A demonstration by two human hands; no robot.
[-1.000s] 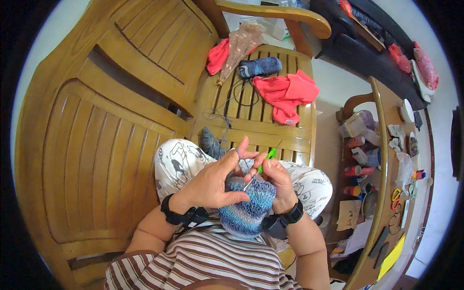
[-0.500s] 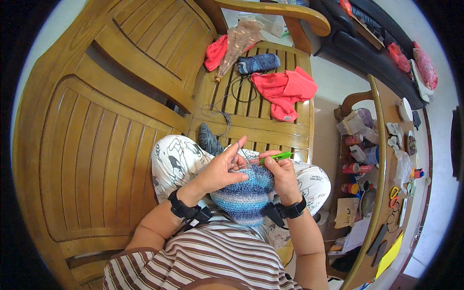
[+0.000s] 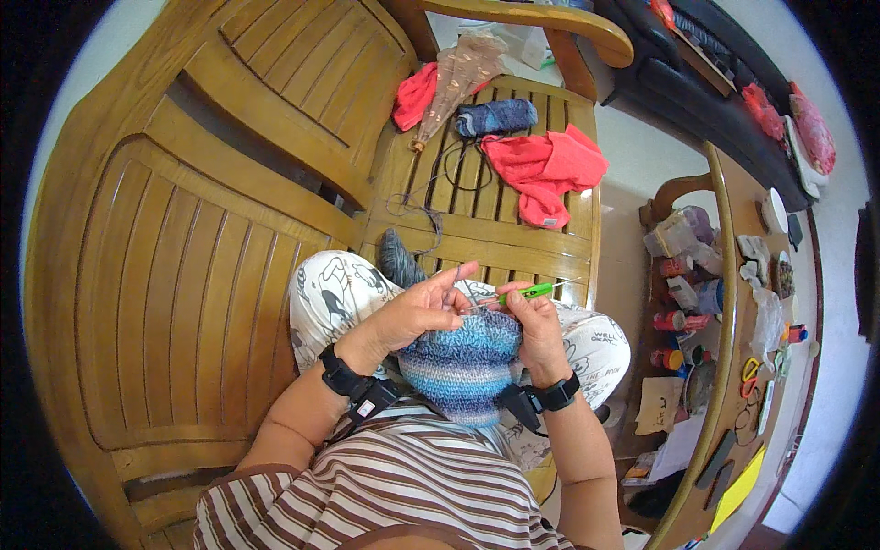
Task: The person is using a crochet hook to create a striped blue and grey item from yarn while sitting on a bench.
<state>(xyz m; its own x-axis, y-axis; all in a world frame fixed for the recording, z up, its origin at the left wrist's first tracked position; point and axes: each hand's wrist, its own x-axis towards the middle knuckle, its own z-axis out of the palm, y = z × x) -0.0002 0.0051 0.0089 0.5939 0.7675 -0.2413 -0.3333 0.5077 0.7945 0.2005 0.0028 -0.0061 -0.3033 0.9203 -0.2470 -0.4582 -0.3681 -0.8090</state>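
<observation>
A striped blue, grey and white crocheted piece (image 3: 458, 371) hangs over my lap, its upper edge between my hands. My left hand (image 3: 417, 312) pinches that edge near the thumb, its index finger raised with grey yarn running over it. My right hand (image 3: 539, 328) grips a crochet hook (image 3: 530, 291) by its bright green handle. The hook's thin metal shaft points left to the top edge of the piece, by my left fingers; its tip is too small to make out. From the bench, loose yarn (image 3: 436, 222) trails toward my left hand.
On the wooden bench (image 3: 229, 275) lie a blue-grey yarn skein (image 3: 497, 117), a red cloth (image 3: 550, 170) and a folded brown umbrella (image 3: 463, 78). To the right stands a wooden table (image 3: 715, 394) with orange-handled scissors (image 3: 750, 374), and jars and bags on its lower shelf.
My left thumb has shifted up a little along the edge of the piece. The hook has slid slightly right and up with my right hand. The whole view has shifted slightly.
</observation>
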